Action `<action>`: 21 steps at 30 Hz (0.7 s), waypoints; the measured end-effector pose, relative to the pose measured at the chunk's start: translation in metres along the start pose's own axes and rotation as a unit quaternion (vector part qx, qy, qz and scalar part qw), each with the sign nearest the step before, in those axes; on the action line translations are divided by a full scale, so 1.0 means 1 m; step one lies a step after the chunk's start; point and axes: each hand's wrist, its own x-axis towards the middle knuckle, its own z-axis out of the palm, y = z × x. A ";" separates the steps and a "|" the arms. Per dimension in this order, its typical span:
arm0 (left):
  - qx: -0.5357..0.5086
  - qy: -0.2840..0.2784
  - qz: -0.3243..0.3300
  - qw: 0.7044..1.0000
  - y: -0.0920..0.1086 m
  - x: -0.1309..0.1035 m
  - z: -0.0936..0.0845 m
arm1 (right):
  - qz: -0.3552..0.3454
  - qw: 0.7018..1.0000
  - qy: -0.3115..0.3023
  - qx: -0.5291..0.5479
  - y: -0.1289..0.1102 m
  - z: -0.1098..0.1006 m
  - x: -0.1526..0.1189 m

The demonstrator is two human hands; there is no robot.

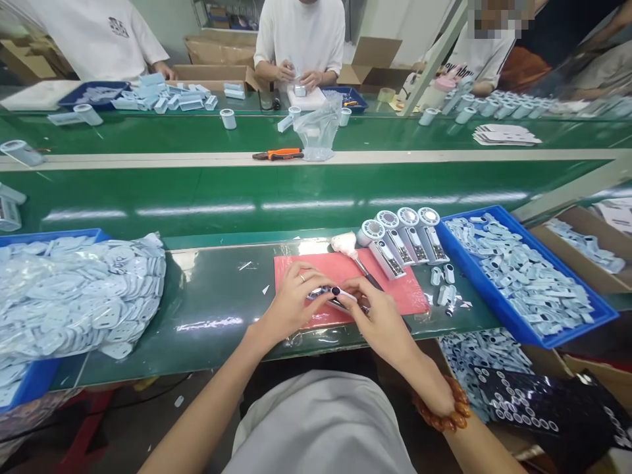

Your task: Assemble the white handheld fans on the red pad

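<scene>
Over the red mat point(407, 295), you hold the device point(320, 292) between both hands, your fingers hiding much of it. Your left hand point(295, 299) comes in from the mat's left side, its grip clamped on the device; your right hand point(379, 315) comes over the mat's near edge, its grip closed on the device by thumb and fingertips. Between them shows a dark round spot point(336, 291); you cannot tell whether it belongs to a separate piece.

The step in hand looks like close fingertip work on that one device, so the next move probably calls for a steady left grip and light, exact pressure from the right.

At the mat's far right edge stand four similar fans point(401, 247) in a row. On the mat, beyond your right hand, lies a tool point(344, 244) with a bulky pale end. Just right of the mat, small parts point(447, 293) lie on the bench point(212, 283).
</scene>
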 end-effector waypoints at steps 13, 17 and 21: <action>0.004 -0.048 0.006 0.999 -0.002 -0.003 -0.006 | -0.132 0.979 0.041 -0.152 0.014 0.005 -0.004; -0.006 -0.055 0.020 0.998 -0.007 -0.001 -0.002 | -0.131 0.979 0.023 -0.156 0.007 0.003 0.000; -0.020 -0.068 0.029 0.997 -0.012 -0.001 0.000 | -0.117 0.982 -0.006 -0.147 0.003 0.001 0.004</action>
